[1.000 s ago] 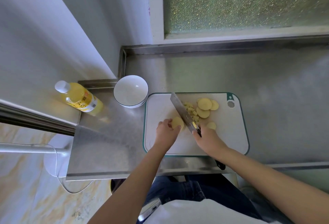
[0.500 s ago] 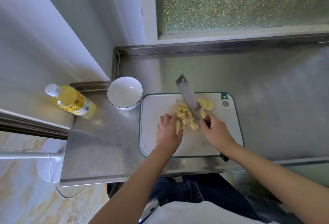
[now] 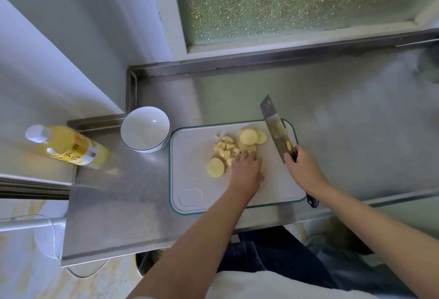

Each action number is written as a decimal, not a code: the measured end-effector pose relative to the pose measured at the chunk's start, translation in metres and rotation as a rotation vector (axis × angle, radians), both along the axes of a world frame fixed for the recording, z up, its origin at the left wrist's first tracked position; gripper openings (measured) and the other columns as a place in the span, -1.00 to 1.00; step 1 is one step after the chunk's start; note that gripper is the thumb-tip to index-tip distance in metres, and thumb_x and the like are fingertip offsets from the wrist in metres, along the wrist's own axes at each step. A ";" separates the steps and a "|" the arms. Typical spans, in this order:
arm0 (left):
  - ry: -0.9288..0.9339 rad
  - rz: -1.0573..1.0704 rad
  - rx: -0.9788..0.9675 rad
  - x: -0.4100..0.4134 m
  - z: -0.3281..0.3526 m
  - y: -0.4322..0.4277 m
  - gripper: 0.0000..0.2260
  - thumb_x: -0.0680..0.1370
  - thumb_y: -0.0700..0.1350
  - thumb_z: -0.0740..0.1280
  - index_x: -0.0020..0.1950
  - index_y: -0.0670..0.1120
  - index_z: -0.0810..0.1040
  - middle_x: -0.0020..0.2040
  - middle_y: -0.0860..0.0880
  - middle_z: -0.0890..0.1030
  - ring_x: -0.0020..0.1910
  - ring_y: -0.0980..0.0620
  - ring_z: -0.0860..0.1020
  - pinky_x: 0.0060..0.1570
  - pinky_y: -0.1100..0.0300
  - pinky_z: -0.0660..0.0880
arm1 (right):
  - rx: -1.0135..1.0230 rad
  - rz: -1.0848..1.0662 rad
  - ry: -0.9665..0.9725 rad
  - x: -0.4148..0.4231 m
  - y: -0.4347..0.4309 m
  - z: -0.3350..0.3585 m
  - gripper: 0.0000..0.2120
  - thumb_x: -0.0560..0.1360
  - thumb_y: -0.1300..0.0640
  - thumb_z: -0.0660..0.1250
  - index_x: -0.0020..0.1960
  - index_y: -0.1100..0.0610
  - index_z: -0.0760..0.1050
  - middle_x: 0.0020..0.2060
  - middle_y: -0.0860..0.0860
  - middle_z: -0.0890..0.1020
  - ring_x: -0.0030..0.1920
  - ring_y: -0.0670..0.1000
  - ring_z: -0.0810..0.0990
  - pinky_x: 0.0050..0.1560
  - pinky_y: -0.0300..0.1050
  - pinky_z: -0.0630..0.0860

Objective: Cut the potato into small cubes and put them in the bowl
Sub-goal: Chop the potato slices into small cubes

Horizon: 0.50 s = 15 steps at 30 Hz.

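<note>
On the white cutting board [image 3: 194,180] lie a small heap of potato cubes [image 3: 225,149], round potato slices [image 3: 249,136] behind it and one thick slice [image 3: 215,167] to the left. My left hand [image 3: 245,170] rests palm down on potato pieces in the board's middle; what lies under it is hidden. My right hand [image 3: 303,168] grips the handle of a cleaver [image 3: 275,127], whose blade is lifted at the board's right edge with a bit of potato stuck on it. The white bowl [image 3: 145,128] stands empty, left of the board.
A yellow bottle [image 3: 69,146] lies on the steel counter [image 3: 118,215] left of the bowl. A raised steel rim runs along the back under the frosted window. A white cable hangs at the lower left. The counter's front edge is close to my body.
The cleaver has swung from the middle of the board to its right edge and lifted. My left hand moved right onto the pieces, uncovering a thick slice on the left.
</note>
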<state>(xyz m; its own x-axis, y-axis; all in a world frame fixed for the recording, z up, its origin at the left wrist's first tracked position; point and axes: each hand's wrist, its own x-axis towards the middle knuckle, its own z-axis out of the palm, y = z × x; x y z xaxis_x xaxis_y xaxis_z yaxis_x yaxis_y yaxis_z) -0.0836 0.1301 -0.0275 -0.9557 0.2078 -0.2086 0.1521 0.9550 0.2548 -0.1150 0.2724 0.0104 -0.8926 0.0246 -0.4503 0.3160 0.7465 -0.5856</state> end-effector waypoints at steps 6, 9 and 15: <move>-0.004 0.018 -0.063 -0.007 0.007 0.004 -0.84 0.40 -0.08 0.43 -0.07 -0.11 0.61 -0.11 -0.09 0.62 -0.03 -0.08 0.52 -0.04 0.12 0.45 | -0.007 0.029 -0.020 0.006 -0.002 -0.004 -0.77 0.58 0.12 0.16 -0.07 0.31 0.37 -0.36 0.12 0.46 -0.39 0.07 0.40 -0.36 -0.09 0.30; 0.037 0.108 0.062 -0.005 0.009 0.002 -0.89 0.45 -0.11 0.36 -0.21 -0.14 0.60 -0.25 -0.09 0.63 -0.16 -0.09 0.56 -0.21 0.14 0.46 | -0.024 0.041 -0.006 0.008 -0.004 -0.004 -0.77 0.58 0.13 0.16 -0.12 0.30 0.35 -0.39 0.09 0.42 -0.41 0.05 0.36 -0.36 -0.08 0.29; 0.162 0.637 0.628 0.008 0.007 -0.047 -0.91 0.51 -0.19 0.31 -0.09 -0.21 0.56 -0.11 -0.15 0.56 -0.13 -0.11 0.51 -0.13 0.08 0.46 | -0.076 0.098 0.005 0.014 -0.015 0.003 -0.76 0.58 0.12 0.17 -0.24 0.15 0.26 -0.42 0.04 0.38 -0.44 0.00 0.31 -0.39 -0.11 0.25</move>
